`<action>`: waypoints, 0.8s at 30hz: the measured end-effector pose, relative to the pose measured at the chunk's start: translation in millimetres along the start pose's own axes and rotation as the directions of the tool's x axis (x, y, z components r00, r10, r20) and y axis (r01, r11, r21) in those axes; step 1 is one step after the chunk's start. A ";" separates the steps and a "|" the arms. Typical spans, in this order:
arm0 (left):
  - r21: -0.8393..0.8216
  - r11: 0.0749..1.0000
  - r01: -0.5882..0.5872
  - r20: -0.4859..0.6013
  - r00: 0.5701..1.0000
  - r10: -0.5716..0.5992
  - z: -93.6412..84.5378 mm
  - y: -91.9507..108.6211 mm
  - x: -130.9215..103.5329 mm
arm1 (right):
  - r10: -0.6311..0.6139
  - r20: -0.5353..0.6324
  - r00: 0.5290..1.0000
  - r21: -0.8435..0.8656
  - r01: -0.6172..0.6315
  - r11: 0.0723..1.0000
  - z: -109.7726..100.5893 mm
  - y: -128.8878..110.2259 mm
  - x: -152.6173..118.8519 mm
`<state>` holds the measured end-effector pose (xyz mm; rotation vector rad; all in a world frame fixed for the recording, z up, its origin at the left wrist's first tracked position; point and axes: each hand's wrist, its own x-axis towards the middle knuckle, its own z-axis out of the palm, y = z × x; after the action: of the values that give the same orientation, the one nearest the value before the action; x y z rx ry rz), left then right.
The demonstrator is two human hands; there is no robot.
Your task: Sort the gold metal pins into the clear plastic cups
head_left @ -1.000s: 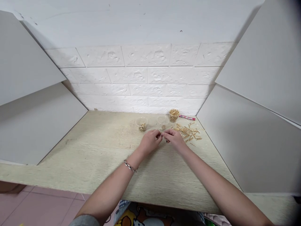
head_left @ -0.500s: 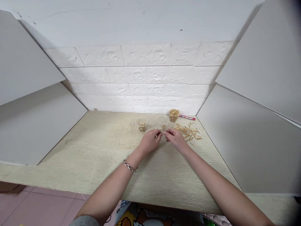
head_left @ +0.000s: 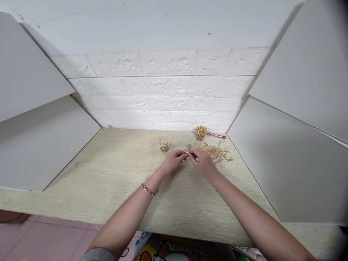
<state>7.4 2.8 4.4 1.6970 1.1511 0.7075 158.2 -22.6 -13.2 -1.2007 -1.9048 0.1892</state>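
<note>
My left hand [head_left: 174, 160] and my right hand [head_left: 202, 161] meet fingertip to fingertip over the table. Each is closed in a pinch. A small gold-coloured piece [head_left: 187, 153] shows between their fingertips, mostly covered, and its exact kind is too small to make out. Just right of my right hand lies a loose pile of thin gold-coloured metal pins [head_left: 217, 151]. Beyond the hands stands a clear plastic cup [head_left: 188, 139] with a few small pieces at its bottom. To its left, another clear cup [head_left: 163, 140] holds small gold-coloured parts.
A third cup [head_left: 201, 133], heaped with gold-coloured pins, stands near the wall. Beside it lies a red, thin stick-like item [head_left: 216, 135]. White panels [head_left: 272, 156] flank the wooden table [head_left: 108, 174] on both sides, and a white brick-patterned wall closes the back.
My fingertips have come together, closing the small gap between the hands. My right hand has turned slightly and its fingers are more tucked in. The cups and pile are unmoved.
</note>
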 end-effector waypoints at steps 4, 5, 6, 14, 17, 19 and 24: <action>-0.018 1.000 0.020 0.017 1.000 -0.020 -1.7 2.5 -0.9 | -0.077 0.015 0.997 -0.081 0.078 0.994 -0.2 1.6 -0.9; -0.029 0.999 0.023 0.022 0.999 -0.023 -2.2 3.1 -1.0 | -0.094 0.022 0.995 -0.097 0.096 0.991 -0.1 1.9 -0.8; -0.040 0.999 0.025 0.030 0.999 -0.024 -2.7 3.4 -1.0 | -0.108 0.025 0.994 -0.108 0.110 0.988 -0.1 2.1 -0.8; -0.117 0.993 0.008 0.149 0.989 0.009 -3.5 -1.6 1.2 | -0.121 -0.003 0.993 -0.091 0.120 0.989 0.6 1.3 -1.6; -0.107 0.994 0.001 0.157 0.987 0.015 -3.3 -3.0 1.5 | -0.129 0.004 0.992 -0.108 0.129 0.986 0.9 1.8 -1.7; -0.094 0.996 -0.004 0.157 0.988 0.018 -3.3 -3.5 1.4 | -0.131 0.013 0.991 -0.125 0.131 0.983 0.9 2.1 -1.5; -0.055 0.998 -0.015 0.148 0.989 0.023 -3.3 -5.8 1.3 | -0.104 0.071 0.992 -0.142 0.113 0.983 -0.1 0.5 -1.7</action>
<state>3.0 6.0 0.4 1.6877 1.0048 0.6073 158.9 -23.7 -14.4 -1.1944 -2.0628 0.0292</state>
